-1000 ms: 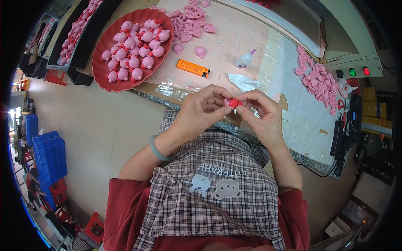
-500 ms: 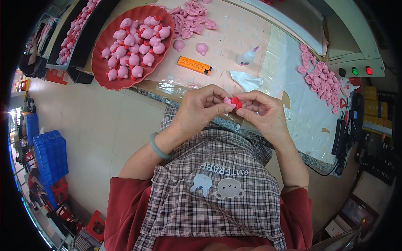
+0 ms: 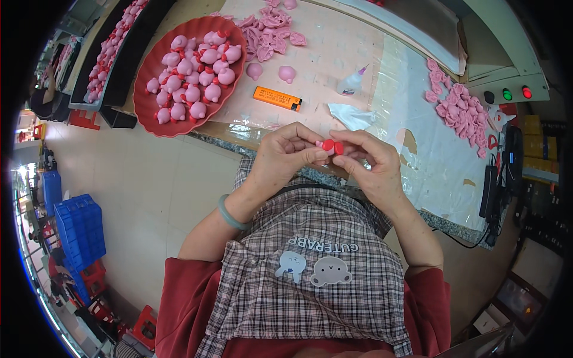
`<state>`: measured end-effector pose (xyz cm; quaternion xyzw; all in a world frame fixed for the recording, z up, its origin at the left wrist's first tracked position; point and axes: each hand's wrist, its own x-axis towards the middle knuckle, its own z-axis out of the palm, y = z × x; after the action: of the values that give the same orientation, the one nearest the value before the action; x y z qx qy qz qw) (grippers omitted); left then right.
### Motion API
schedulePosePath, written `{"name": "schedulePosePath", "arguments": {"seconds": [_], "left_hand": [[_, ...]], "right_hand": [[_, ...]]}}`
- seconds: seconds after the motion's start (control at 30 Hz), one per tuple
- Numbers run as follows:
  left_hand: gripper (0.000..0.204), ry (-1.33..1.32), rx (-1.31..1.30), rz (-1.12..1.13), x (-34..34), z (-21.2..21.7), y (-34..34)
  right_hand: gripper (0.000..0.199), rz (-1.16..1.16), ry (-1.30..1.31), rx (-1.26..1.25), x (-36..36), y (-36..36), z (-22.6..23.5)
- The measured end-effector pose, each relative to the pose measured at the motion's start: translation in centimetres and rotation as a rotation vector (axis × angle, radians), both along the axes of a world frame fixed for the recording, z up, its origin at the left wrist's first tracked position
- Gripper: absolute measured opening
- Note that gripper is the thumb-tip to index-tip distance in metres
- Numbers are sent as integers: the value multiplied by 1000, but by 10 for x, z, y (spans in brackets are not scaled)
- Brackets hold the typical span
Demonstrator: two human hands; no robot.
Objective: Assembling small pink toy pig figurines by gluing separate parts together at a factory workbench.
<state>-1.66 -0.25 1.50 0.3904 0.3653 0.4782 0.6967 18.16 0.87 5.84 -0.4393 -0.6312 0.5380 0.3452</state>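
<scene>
A small pink toy piece with two red rounded parts [image 3: 332, 147] is held near the table's front edge. My left hand [image 3: 291, 150] pinches its pink end between thumb and fingers. My right hand [image 3: 371, 156] is closed about the red end, thumb below and index finger above. Beyond my hands lie a crumpled white sheet [image 3: 353, 117] and a small dropper bottle [image 3: 352, 82] with a pointed purple tip. An orange lighter [image 3: 277, 98] rests farther left. Two loose round pink pieces [image 3: 287, 74] sit just behind it.
A red scalloped bowl [image 3: 147, 113] of pink-and-red pieces stands at the left table edge. Thin pink pieces are heaped at the back [image 3: 268, 31] and at the right [image 3: 462, 113]. A dark tray [image 3: 122, 59] stands far left; a machine with lit buttons [image 3: 507, 94] stands far right.
The toy piece has turned in my fingers, so both red parts now face up. My right fingers have shifted and loosened a little around it. The view has tilted slightly.
</scene>
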Motion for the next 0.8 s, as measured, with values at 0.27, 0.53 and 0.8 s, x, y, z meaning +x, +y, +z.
{"name": "schedulePosePath", "arguments": {"seconds": [0.27,0.53,0.8], "left_hand": [[15,10,23,-39,-1,-2,1],[13,-1,15,-9,7,-2,-4],[13,-12,-90,57,7,-7,-6]], "right_hand": [[30,52,-187,120,3,6,-2],[24,84,-283,733,5,10,-20],[24,36,-338,741,0,5,-22]]}}
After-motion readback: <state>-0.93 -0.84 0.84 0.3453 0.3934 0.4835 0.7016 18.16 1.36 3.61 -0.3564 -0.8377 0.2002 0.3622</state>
